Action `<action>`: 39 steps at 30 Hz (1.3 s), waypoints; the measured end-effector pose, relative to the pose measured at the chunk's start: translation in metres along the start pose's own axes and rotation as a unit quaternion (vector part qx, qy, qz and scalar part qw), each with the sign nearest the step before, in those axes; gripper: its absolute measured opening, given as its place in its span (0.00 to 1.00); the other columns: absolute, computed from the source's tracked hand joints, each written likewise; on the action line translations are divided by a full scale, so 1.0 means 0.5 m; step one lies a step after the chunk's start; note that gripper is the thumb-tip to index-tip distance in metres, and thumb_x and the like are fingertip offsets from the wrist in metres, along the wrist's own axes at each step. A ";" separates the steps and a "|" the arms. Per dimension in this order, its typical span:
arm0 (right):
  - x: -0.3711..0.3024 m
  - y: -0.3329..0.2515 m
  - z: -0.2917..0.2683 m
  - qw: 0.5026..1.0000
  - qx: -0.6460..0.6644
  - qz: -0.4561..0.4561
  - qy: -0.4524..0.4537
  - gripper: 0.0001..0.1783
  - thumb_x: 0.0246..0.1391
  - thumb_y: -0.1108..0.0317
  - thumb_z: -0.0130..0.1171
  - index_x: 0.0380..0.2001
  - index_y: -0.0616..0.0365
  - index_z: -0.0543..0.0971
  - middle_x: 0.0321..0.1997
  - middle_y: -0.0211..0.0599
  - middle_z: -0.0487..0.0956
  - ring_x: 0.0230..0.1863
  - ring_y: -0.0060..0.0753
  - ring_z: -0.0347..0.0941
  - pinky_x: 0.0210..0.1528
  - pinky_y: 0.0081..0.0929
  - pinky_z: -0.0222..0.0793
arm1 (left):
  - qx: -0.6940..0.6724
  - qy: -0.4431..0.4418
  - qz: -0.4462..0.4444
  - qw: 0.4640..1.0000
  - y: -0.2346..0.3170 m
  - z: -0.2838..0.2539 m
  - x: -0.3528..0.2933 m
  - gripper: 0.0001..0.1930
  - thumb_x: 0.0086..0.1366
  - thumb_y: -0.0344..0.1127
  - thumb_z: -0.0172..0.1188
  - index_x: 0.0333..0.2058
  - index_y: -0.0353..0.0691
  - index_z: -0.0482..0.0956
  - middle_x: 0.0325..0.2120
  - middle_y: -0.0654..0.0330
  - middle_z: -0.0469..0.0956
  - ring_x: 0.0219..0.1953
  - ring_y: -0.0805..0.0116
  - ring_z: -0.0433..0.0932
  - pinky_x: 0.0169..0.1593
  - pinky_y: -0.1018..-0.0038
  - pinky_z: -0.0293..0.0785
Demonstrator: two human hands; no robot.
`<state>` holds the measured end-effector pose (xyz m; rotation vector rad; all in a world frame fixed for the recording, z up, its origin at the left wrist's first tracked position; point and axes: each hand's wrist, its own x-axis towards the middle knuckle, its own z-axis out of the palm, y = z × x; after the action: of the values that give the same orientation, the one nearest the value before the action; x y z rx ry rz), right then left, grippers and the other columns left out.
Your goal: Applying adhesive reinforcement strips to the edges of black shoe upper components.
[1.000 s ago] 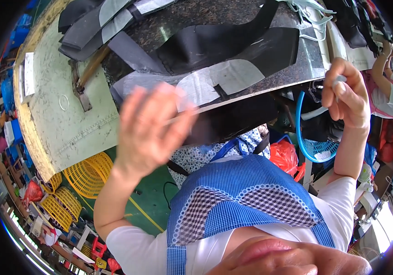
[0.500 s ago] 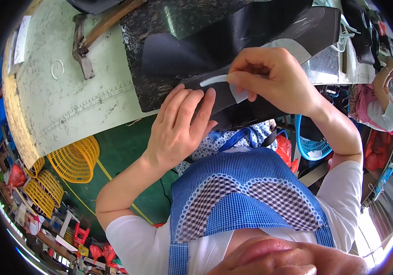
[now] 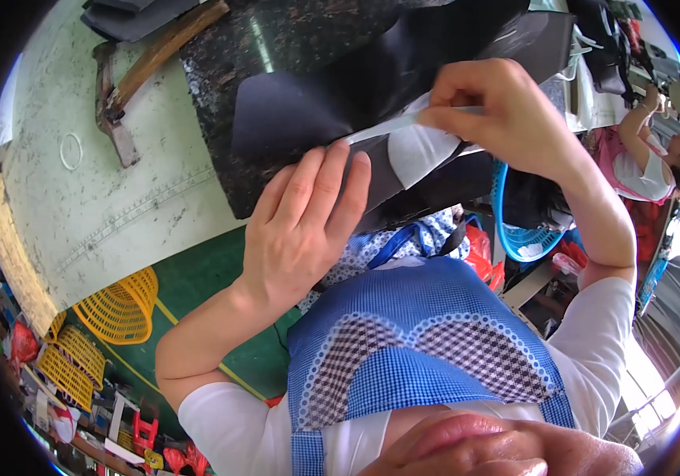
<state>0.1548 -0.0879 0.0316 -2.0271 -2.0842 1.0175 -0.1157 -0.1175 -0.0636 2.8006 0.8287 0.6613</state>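
Note:
My right hand (image 3: 498, 111) pinches a thin white strip (image 3: 383, 128) between thumb and fingers and holds it drawn out along the edge of a black sheet piece (image 3: 375, 170). The strip's other end lies by the fingertips of my left hand (image 3: 300, 218). That hand rests flat, its fingers extended over the piece's left end. A pale grey rounded patch (image 3: 419, 159) shows on the black piece below my right hand. Behind it lies a larger black sheet (image 3: 284, 111), its surface wavy. Both lie on a dark speckled slab (image 3: 217, 127).
A hammer (image 3: 122, 143) with a wooden handle and a white ring (image 3: 70, 151) lie on the pale worktable (image 3: 173, 206) at left. Yellow baskets (image 3: 122, 305) stand on the floor. A blue basket (image 3: 526, 242) is at right, with a co-worker (image 3: 641, 159) beyond.
My right hand has moved up and right, drawing the white strip out along the black sheet piece's edge. The pale patch shows more fully. My left fingertips now reach the strip's end.

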 end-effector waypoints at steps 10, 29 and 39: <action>0.012 0.033 0.003 0.965 -0.250 -0.050 0.068 0.16 0.53 0.53 0.70 0.28 0.56 0.82 0.28 0.40 0.83 0.32 0.50 0.82 0.33 0.43 0.76 | 0.041 -0.146 0.030 0.988 0.071 -0.058 0.150 0.42 0.59 0.61 0.64 0.57 0.25 0.75 0.59 0.46 0.72 0.64 0.51 0.69 0.68 0.58 0.65; -0.034 0.181 -0.064 0.980 0.126 -0.153 0.003 0.11 0.60 0.64 0.66 0.36 0.62 0.83 0.38 0.38 0.80 0.40 0.30 0.77 0.39 0.28 0.74 | 0.154 -0.175 0.128 0.964 0.060 -0.005 0.208 0.19 0.64 0.32 0.57 0.50 0.26 0.80 0.53 0.48 0.73 0.58 0.54 0.73 0.66 0.68 0.72; 0.016 0.136 -0.048 0.998 0.003 -0.024 0.062 0.11 0.55 0.63 0.67 0.35 0.60 0.84 0.29 0.40 0.83 0.32 0.33 0.82 0.37 0.31 0.78 | 0.149 -0.135 0.069 0.977 0.086 0.005 0.230 0.24 0.61 0.30 0.60 0.56 0.30 0.75 0.50 0.53 0.76 0.53 0.60 0.77 0.59 0.69 0.77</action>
<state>0.2243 -0.0764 0.0141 -1.9727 -2.0532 0.8666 -0.0074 -0.0904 -0.0121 3.1418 0.7383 0.1727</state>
